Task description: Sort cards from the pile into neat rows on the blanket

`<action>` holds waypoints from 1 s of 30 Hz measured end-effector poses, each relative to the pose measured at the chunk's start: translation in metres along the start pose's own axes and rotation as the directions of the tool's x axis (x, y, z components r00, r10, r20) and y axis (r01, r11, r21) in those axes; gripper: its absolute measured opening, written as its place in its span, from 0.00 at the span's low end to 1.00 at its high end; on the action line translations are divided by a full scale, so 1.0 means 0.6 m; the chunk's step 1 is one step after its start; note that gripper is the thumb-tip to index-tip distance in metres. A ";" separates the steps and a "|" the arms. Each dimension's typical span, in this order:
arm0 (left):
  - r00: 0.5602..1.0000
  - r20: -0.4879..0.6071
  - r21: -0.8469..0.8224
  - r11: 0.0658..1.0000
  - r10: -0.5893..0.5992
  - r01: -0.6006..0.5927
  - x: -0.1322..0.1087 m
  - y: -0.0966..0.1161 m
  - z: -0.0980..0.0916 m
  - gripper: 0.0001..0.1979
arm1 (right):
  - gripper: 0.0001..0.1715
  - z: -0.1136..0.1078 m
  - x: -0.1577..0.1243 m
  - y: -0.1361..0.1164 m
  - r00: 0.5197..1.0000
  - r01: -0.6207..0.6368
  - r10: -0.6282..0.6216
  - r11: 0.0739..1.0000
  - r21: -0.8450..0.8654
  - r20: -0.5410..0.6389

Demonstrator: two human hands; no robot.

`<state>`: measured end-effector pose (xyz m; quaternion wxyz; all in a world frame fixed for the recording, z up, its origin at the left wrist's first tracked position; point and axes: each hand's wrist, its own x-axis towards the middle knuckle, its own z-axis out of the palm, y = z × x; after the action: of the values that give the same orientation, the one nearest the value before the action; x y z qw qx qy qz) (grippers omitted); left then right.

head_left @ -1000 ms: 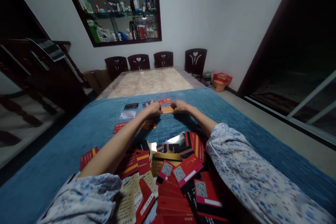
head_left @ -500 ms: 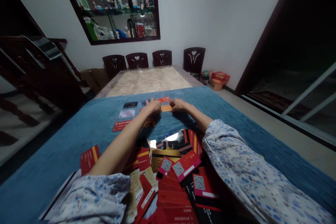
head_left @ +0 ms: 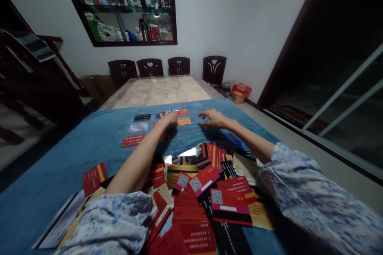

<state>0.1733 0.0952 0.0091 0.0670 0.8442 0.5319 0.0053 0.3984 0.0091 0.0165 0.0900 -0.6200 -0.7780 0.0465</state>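
Far out on the blue cloth (head_left: 89, 143) my left hand (head_left: 168, 119) rests with its fingers curled beside an orange card (head_left: 183, 120), touching the cloth near it; what it holds, if anything, is hidden. My right hand (head_left: 214, 118) hovers to the right of that card, fingers spread, holding nothing. Around the orange card lie a red card (head_left: 180, 112), a black card (head_left: 141, 118), a pale card (head_left: 138, 127) and another red card (head_left: 133, 140), laid out in rows. A heap of red, black and gold cards (head_left: 206, 191) lies close to me between my forearms.
The blue cloth covers the near half of a long table; bare marble top (head_left: 161, 91) shows beyond. Several dark chairs (head_left: 179, 65) stand at the far end. A wall cabinet (head_left: 125, 8) holds bottles and a plush toy. Red buckets (head_left: 239, 92) sit on the floor at right.
My right hand has let go of the orange card and moved right, opening its fingers. The left hand stays by the card. The camera has shifted, bringing more of the near pile into view.
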 end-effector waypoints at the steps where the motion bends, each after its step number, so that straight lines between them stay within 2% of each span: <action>1: 1.000 0.009 0.027 1.000 -0.015 0.014 -0.002 0.002 -0.001 0.14 | 0.27 -0.005 -0.019 0.006 1.000 -0.009 0.009 1.000 -0.028 -0.006; 4: 0.999 0.030 0.113 0.994 -0.014 0.010 -0.017 0.010 -0.009 0.16 | 0.23 -0.012 -0.078 0.021 0.999 -0.004 0.001 0.998 -0.062 -0.054; 10: 0.979 -0.129 0.202 0.971 0.156 -0.128 -0.060 0.036 -0.021 0.18 | 0.17 0.002 -0.178 0.040 0.986 -0.034 0.024 0.998 -0.057 -0.167; 13: 0.956 -0.175 0.150 0.966 0.237 -0.212 -0.075 0.069 -0.019 0.17 | 0.14 0.014 -0.210 0.045 0.981 -0.014 0.004 0.999 -0.048 -0.196; 18: 0.894 -0.200 0.021 0.914 0.402 -0.406 -0.108 0.150 -0.007 0.17 | 0.14 0.024 -0.238 0.045 0.979 0.044 -0.056 0.997 -0.063 -0.197; 22: 0.824 -0.122 0.036 0.832 0.553 -0.554 -0.144 0.210 -0.001 0.17 | 0.15 0.033 -0.246 0.046 0.976 0.071 -0.088 0.993 -0.091 -0.199; 25: 0.812 -0.010 0.059 0.811 0.584 -0.583 -0.159 0.239 0.000 0.17 | 0.16 0.036 -0.248 0.046 0.978 0.055 -0.072 0.994 -0.093 -0.195; 30: 0.826 0.113 0.082 0.823 0.552 -0.562 -0.154 0.259 0.004 0.17 | 0.20 0.032 -0.250 0.049 0.982 0.049 -0.058 0.997 -0.051 -0.182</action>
<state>0.2728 -0.0540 0.0312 0.0374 0.9645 0.2583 -0.0409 0.4549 -0.1297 -0.0202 0.1480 -0.6025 -0.7837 -0.0312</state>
